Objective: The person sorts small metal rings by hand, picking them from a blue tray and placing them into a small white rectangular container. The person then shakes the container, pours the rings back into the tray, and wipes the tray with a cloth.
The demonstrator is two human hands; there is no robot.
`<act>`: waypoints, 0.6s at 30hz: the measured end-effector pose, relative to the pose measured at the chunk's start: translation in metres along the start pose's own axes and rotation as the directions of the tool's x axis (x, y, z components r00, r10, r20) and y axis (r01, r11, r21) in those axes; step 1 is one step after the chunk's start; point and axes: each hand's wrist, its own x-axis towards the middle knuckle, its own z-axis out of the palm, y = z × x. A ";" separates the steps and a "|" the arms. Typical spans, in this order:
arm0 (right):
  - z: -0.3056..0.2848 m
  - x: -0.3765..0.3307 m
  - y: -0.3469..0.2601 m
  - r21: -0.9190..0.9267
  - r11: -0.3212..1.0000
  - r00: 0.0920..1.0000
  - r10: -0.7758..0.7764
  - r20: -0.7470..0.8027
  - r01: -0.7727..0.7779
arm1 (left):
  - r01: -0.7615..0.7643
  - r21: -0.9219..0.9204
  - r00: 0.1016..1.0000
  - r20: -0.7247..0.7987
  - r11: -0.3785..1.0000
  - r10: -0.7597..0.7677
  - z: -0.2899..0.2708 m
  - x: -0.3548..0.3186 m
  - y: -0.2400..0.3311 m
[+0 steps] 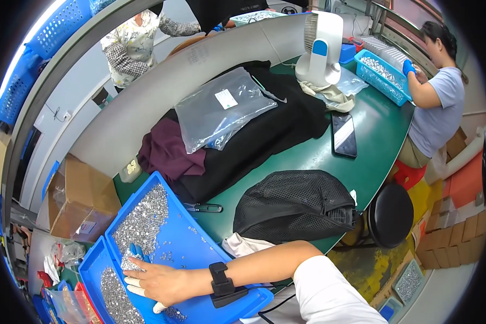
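My right hand, with white finger covers and a black wrist strap, reaches in from the lower right over two blue trays. It is palm down, its fingers stretched and the thumb apart. Just beyond it show blue-gloved fingertips of my left hand, otherwise mostly hidden. A clump of small shiny metal pieces lies against those fingers. The larger tray holds a heap of such pieces at its left, with a few scattered. The second tray has another heap.
A black mesh bag and a phone lie on the green table. Black cloth bears a clear plastic bag. A cardboard box stands left. A fan stands at the back; a co-worker sits right.
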 end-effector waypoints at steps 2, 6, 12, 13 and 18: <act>0.003 0.002 -0.005 -0.006 1.000 1.000 0.006 -0.010 -0.006 | -0.018 0.050 1.000 -0.020 0.999 0.019 0.000 -0.002 -0.002; 0.001 0.004 -0.005 0.033 0.999 0.989 -0.016 -0.148 0.021 | -0.046 0.147 0.997 -0.058 0.988 0.055 -0.002 -0.006 -0.005; -0.020 0.010 0.004 0.133 0.989 0.950 0.096 -0.296 -0.059 | -0.088 0.274 0.986 -0.116 0.958 0.123 -0.002 -0.004 0.001; -0.023 0.012 0.007 0.143 0.983 0.931 0.160 -0.329 -0.118 | -0.095 0.296 0.982 -0.129 0.951 0.138 -0.002 -0.004 0.005; -0.043 0.021 0.014 0.190 0.868 0.875 0.478 -0.073 -0.458 | -0.117 0.353 0.980 -0.113 0.928 0.166 0.027 -0.005 0.062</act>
